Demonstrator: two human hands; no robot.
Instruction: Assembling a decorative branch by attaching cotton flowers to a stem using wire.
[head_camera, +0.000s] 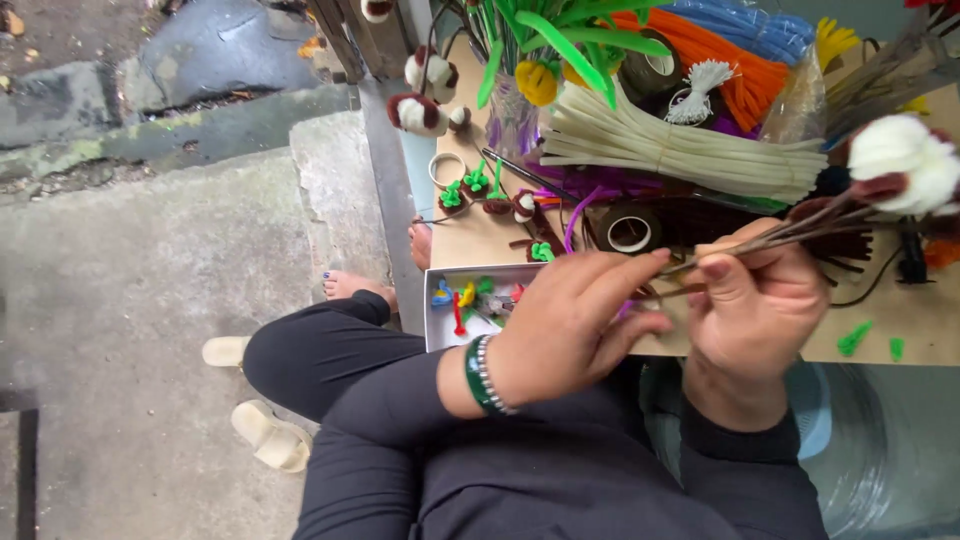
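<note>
Right hand, at 4 o'clock in the frame, pinches a thin brown stem between thumb and fingers; the stem runs out toward 2 o'clock and ends in a fluffy white flower head with brown trim. Left hand, near centre, has its fingertips touching the low end of the same stem, fingers only half curled, so the grip there is a light pinch at most; a green bead bracelet sits on its wrist. On the tabletop, at 9 o'clock from the left hand, lies a shallow white box holding small coloured pieces in blue, yellow, red and green. A clear bag at 1 o'clock holds orange stems and blue stems. A tied cream bundle lies just below it, with a tape roll beside purple strands. Small finished brown-and-white flowers with green leaves sit at 11 o'clock. Bag contents are partly hidden, the top of the pile is cut off, and the box pieces are too small to make out.
</note>
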